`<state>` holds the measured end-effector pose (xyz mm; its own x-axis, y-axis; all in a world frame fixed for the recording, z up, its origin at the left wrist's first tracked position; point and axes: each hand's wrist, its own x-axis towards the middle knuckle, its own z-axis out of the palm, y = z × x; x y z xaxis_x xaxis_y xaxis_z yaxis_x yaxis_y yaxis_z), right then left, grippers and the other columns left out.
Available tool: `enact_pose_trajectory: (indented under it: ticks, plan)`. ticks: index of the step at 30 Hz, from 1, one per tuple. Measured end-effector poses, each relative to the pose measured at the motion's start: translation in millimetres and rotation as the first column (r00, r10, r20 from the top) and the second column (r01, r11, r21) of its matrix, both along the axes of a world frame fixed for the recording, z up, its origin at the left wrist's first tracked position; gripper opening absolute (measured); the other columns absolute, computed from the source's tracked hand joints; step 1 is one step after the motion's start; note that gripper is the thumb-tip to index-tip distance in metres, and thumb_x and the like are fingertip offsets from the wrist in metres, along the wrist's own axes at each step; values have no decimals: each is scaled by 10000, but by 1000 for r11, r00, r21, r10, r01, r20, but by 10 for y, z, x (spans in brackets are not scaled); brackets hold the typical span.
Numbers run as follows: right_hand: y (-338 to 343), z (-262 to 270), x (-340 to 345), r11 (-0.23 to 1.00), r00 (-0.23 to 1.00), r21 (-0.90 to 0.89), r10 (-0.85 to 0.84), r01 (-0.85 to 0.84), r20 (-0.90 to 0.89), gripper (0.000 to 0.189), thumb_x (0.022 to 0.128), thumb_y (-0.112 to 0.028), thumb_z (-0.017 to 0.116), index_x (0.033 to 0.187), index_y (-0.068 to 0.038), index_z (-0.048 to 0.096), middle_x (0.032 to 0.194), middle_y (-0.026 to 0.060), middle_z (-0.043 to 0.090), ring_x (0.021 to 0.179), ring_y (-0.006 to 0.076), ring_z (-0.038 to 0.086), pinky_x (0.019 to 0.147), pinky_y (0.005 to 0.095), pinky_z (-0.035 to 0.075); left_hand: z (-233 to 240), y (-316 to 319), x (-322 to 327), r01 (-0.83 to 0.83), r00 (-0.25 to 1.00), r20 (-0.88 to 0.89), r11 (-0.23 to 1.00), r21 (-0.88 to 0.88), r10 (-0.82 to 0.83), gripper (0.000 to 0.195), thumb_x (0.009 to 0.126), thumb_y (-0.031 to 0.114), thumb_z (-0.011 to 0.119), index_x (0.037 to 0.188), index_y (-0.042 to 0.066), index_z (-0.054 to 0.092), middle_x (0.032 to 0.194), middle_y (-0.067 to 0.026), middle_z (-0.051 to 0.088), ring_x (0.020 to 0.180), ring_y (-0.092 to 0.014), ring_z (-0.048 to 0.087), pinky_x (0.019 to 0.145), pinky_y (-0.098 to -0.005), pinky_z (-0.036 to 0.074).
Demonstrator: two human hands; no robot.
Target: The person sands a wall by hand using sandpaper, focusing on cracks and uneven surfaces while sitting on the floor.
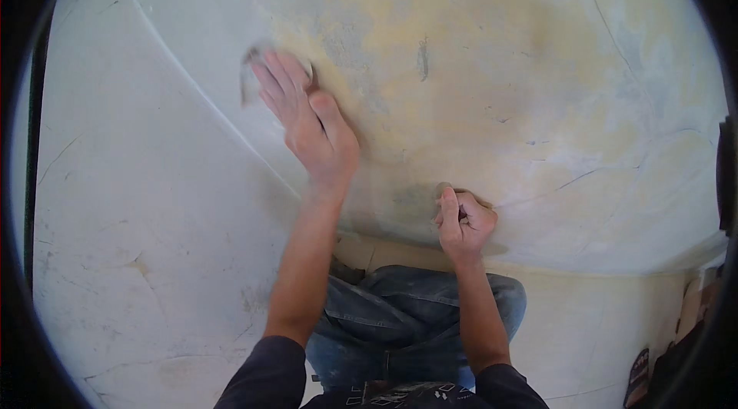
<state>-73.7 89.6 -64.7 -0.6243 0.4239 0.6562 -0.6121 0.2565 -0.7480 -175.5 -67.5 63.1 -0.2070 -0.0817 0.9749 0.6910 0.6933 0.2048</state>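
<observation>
My left hand (314, 126) lies flat with its fingers stretched up and to the left, pressed to a plastered wall (461, 109). Under its fingers is a thin sheet (245, 83), perhaps sandpaper, with edges showing on both sides of the hand; both are blurred. Lower and to the right, my right hand (468, 221) is against the wall with its fingers curled and thumb pointing up. Something greyish shows at the thumb's tip; whether it is held or is a shadow, I cannot tell. Yellowish and grey patches, scuffs and thin cracks mark the wall.
A pale raised line (190, 77) curves down the wall on the left. My bent legs in jeans (398, 317) are close below the wall, over a light tiled floor (576, 322). A sandal (637, 377) and dark items lie at the lower right.
</observation>
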Motion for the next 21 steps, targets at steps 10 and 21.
enact_pose_trajectory:
  ticks: [10,21]
  plan:
    - [-7,17,-5,999,999,29,-32,32,-2,266,919,-58,625,664,17,634,494,32,574,420,65,527,425,214,388,-550,92,360,15,998,63,915,-403,11,519,1030,243,318,1419,-99,359,1517,-273,286,1427,-475,185,1142,-571,140]
    - [31,50,9,999,999,17,-34,34,-5,286,911,-89,650,635,-19,621,477,1,547,426,38,474,418,215,353,485,375,170,-3,996,-86,974,-225,-17,496,1036,205,280,1428,-91,350,1523,-255,292,1434,-460,181,1154,-514,150]
